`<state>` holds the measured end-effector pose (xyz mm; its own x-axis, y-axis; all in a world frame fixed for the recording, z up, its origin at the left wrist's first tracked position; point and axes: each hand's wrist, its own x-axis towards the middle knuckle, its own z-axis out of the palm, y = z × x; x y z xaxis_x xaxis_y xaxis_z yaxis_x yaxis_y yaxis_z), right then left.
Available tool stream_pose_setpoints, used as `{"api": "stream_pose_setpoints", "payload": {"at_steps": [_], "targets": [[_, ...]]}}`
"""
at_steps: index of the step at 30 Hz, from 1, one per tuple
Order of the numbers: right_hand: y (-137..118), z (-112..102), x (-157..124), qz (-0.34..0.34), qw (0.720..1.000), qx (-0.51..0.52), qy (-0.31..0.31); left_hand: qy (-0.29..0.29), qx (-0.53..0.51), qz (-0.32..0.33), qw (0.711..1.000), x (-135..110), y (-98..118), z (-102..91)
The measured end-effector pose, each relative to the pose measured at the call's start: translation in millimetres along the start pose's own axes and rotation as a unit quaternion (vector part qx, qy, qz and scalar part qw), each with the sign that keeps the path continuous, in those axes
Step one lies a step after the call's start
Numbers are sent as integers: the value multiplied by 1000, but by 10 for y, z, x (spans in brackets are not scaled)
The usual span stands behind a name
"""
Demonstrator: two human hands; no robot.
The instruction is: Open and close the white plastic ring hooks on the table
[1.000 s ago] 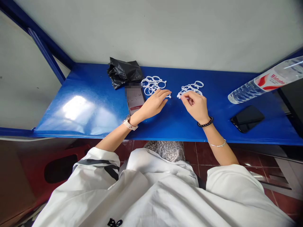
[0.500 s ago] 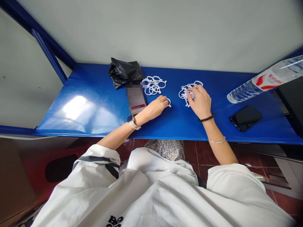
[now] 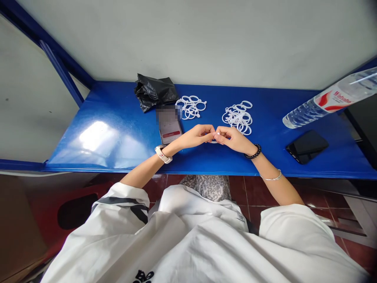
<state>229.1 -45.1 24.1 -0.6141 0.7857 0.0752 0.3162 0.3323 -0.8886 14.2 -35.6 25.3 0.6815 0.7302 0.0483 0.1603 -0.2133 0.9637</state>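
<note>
My left hand [image 3: 200,135] and my right hand [image 3: 232,138] meet fingertip to fingertip over the front middle of the table. Both pinch a white plastic curtain ring [image 3: 215,142], whose lower edge peeks out beneath the fingers; the rest of it is covered. Beyond my left hand lies a loose cluster of similar white rings [image 3: 191,114], each with a small eyelet. A second heap of white rings [image 3: 237,118] rests just past my right hand, partly overlapping one another.
The blue table [image 3: 132,145] runs along a pale wall. A phone with a lit screen [image 3: 171,131] and a crumpled black plastic bag [image 3: 156,92] lie on the left. Toward the right are a dark phone [image 3: 308,146] and a tall water bottle [image 3: 330,101].
My right hand has left the right heap and come down and left to meet my left hand. My left hand has turned and shifted slightly right, still with the ring.
</note>
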Motion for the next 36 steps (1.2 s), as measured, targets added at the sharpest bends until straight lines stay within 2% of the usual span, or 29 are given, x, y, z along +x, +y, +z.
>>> {"api": "stream_pose_setpoints", "payload": {"at_steps": [4, 10, 13, 16, 18, 21, 24, 27, 29, 31, 34, 36], "targets": [[-80, 70, 5, -14, 993, 107, -38, -59, -66, -9, 996, -16, 71, -13], [-58, 119, -9, -51, 975, 214, 35, -39, -138, 44, 989, -27, 146, 53], [-55, 77, -14, -55, 982, 173, 57, 5, -89, 57, 994, -19, 106, 18], [-58, -6, -8, -37, 989, 39, 138, 94, 52, 66, 992, -5, 23, -94], [-25, -79, -1, -24, 972, -92, 216, 169, 206, 49, 963, 2, -52, -185], [95, -210, -5, 0, 906, -270, 327, 240, 404, -48, 882, 4, -177, -304], [230, -336, -28, 51, 858, -358, 366, 227, 501, -115, 827, -1, -283, -371], [298, -407, -55, 90, 841, -398, 354, 203, 539, -123, 808, -2, -345, -402], [301, -415, -65, 101, 839, -411, 343, 192, 541, -112, 811, 3, -359, -422], [288, -404, -66, 104, 836, -419, 339, 181, 521, -90, 829, 12, -347, -448], [269, -385, -57, 97, 839, -414, 340, 151, 447, -45, 880, 20, -266, -477], [254, -372, -45, 70, 855, -392, 332, 123, 374, -23, 919, 12, -172, -474]]}}
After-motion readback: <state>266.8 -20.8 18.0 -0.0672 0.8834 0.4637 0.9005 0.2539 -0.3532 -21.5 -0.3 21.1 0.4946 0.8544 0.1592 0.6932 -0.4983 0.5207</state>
